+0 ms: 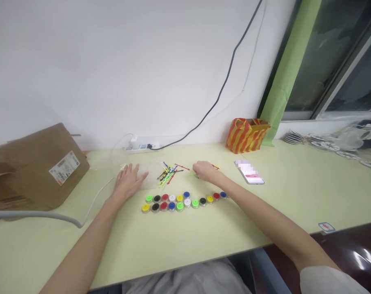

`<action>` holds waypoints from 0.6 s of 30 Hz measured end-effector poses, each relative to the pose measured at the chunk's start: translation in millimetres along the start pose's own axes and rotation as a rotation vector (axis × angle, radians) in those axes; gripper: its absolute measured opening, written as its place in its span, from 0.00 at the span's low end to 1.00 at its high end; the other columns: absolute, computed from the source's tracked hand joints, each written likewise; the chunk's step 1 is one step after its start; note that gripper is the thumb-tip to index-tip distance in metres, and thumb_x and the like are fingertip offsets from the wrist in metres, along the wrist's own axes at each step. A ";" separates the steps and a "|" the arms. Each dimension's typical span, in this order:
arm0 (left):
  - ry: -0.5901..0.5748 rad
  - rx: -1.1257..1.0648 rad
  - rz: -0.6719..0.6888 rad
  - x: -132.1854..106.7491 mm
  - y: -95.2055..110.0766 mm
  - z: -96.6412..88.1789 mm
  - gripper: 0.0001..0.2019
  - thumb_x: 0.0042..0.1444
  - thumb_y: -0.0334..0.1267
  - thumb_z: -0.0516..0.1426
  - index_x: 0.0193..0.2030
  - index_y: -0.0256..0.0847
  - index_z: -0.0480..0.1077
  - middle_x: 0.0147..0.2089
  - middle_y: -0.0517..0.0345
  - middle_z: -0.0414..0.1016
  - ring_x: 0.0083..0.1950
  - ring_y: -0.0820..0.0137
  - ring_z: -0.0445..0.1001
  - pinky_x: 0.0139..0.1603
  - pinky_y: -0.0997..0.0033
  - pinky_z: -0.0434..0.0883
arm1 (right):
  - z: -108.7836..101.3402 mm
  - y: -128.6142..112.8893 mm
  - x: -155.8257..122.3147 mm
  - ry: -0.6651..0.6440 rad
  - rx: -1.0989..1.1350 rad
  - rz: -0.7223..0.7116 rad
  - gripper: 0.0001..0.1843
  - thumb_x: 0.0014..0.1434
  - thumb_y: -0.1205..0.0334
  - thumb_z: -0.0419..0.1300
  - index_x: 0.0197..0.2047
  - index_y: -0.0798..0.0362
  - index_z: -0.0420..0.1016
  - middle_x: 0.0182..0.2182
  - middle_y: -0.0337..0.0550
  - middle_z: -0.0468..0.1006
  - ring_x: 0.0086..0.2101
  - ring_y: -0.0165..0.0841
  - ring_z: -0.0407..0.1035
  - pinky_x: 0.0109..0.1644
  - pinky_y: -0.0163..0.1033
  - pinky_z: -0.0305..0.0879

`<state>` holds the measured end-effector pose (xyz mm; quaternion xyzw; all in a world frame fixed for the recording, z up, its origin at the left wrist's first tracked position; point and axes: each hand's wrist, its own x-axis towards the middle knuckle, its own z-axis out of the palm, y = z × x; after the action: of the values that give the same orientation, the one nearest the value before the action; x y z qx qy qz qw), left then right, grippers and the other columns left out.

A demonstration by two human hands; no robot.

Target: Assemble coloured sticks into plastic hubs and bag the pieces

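Note:
My left hand [128, 179] lies flat on the pale green table [185, 241], fingers stretched out, holding nothing, just left of a loose pile of thin coloured sticks [169, 172]. My right hand [203, 170] rests to the right of the pile with its fingers curled together; a green stick and a dark stick show at its fingertips, and a few red sticks [215, 166] lie just behind it. In front of both hands, several small round coloured caps [182, 201] sit in two rows.
A phone [249, 172] lies right of my right hand. A red-and-yellow striped bag [246, 134] stands at the wall. A power strip [142, 146] with cables sits at the back, a cardboard box [35, 169] at the left, and a grey cable [50, 215] crosses the table.

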<state>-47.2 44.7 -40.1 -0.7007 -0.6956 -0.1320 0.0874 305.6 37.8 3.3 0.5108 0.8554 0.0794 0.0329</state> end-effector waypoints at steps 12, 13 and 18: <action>0.316 -0.073 0.157 -3.9 8.7 -22.7 0.27 0.72 0.40 0.40 0.77 0.48 0.49 0.78 0.50 0.47 0.79 0.56 0.44 0.75 0.43 0.48 | -11.4 12.4 -30.8 0.436 0.193 0.011 0.22 0.72 0.69 0.44 0.57 0.55 0.76 0.52 0.54 0.76 0.52 0.39 0.68 0.51 0.40 0.63; 0.400 -0.079 0.248 -7.2 18.5 -29.0 0.27 0.72 0.38 0.42 0.76 0.50 0.49 0.78 0.51 0.47 0.79 0.57 0.45 0.75 0.43 0.47 | -10.0 6.8 -34.4 0.523 0.227 0.019 0.22 0.72 0.70 0.43 0.58 0.54 0.75 0.50 0.53 0.76 0.49 0.38 0.69 0.48 0.39 0.63; 0.499 -0.121 0.689 -34.3 79.6 -42.5 0.33 0.66 0.23 0.47 0.74 0.56 0.56 0.79 0.51 0.43 0.80 0.54 0.41 0.75 0.35 0.44 | -1.1 -31.0 -46.1 0.643 0.346 -0.055 0.25 0.73 0.65 0.45 0.71 0.48 0.60 0.44 0.46 0.76 0.36 0.33 0.71 0.33 0.35 0.59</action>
<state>29.6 -2.4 -5.4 -0.8427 -0.3695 -0.3009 0.2506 300.5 -17.3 -2.1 0.4346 0.8361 0.0892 -0.3225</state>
